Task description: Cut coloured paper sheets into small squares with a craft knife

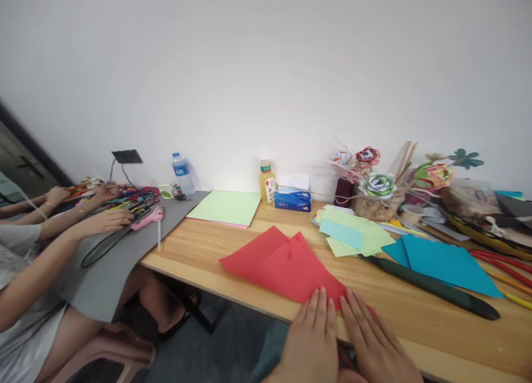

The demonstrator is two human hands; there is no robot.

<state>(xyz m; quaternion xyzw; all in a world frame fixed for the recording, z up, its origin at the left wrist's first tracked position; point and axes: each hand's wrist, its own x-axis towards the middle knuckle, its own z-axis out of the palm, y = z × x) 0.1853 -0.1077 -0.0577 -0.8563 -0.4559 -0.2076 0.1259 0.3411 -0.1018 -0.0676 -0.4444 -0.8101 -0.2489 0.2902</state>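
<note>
A sheet of red paper (pixel 286 264), folded over on itself with two peaks at its far side, lies at the front edge of the wooden table. My left hand (pixel 315 330) presses flat on its near folded edge, fingers stretched out. Beside it, almost touching, my right hand (pixel 369 333) lies with straight fingers over the paper's right corner, which is partly hidden. Both palms reach past the table's edge. Right of the paper is a long dark green tool (pixel 432 286) whose kind I cannot make out.
Behind stand a stack of light green paper (pixel 226 207), a yellow drink bottle (pixel 266 182) and a blue tissue pack (pixel 292 199). To the right are green paper pieces (pixel 376 236), teal sheets (pixel 444 264) and paper flowers (pixel 378 185). Co-workers' hands (pixel 108 220) work at left near a pink glue gun (pixel 147 219).
</note>
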